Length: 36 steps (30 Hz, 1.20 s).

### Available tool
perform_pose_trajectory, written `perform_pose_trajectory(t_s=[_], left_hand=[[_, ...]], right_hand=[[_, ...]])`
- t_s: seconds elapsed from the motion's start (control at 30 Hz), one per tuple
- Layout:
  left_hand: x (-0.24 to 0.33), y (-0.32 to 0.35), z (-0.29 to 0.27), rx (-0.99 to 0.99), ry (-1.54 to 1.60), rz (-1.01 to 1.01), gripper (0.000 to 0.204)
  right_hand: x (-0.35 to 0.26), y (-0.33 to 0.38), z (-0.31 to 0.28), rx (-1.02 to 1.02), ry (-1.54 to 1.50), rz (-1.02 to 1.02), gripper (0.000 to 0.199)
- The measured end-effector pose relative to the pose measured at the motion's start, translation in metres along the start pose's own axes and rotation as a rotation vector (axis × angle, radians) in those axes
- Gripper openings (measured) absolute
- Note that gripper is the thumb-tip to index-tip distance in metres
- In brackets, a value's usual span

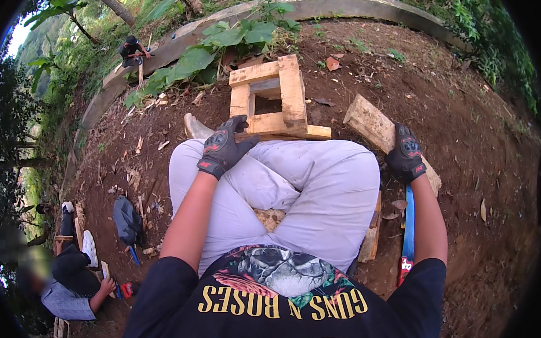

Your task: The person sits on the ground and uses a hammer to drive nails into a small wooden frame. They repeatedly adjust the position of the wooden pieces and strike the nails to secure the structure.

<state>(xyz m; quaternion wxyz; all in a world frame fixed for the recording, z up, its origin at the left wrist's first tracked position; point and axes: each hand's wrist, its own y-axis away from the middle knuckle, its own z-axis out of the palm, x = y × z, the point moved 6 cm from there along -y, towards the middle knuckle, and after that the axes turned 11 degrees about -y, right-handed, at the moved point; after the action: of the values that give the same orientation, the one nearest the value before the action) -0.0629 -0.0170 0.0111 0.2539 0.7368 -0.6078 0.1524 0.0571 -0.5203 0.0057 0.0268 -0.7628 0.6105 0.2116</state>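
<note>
My left hand (223,147), in a black glove with red marks, is at the lower left corner of a square wooden frame (294,97). Its fingers and thumb sit about the frame's edge, with the fingertips partly hidden. The frame stands on the soil just beyond my crossed legs, made of short planks around an open middle. On the right, a thick wooden board (371,120) lies slanted under my gloved right hand (406,154), whose fingers wrap over its edge. The board's lower end shows past my wrist.
A long blue-bladed tool with a red handle (409,228) lies by my right forearm. Wood pieces (369,241) are beside my right thigh. A dark bag (127,219) lies to the left. Two people sit working, one lower left (71,287), another far left (131,53). A low concrete edging (334,7) curves behind.
</note>
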Motion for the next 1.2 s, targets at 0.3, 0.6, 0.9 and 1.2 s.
perform_pose_trajectory(t_s=[0.3,0.6,0.9,1.2], left_hand=[[0.014,-0.065,0.068,-0.193,0.943,-0.139,0.068],[0.018,-0.074,0.089,-0.114,0.761,-0.079,0.071],[0.025,-0.067,0.084,-0.121,0.893,-0.099,0.068],[0.026,-0.076,0.055,-0.208,0.122,0.180,0.097]], right_hand=[[-0.077,-0.062,0.038,-0.222,0.091,-0.346,0.095],[-0.087,-0.066,0.049,-0.362,0.092,-0.311,0.094],[-0.133,-0.077,0.008,-0.534,0.206,-0.194,0.091],[-0.149,-0.091,0.014,-0.499,0.242,-0.375,0.081]])
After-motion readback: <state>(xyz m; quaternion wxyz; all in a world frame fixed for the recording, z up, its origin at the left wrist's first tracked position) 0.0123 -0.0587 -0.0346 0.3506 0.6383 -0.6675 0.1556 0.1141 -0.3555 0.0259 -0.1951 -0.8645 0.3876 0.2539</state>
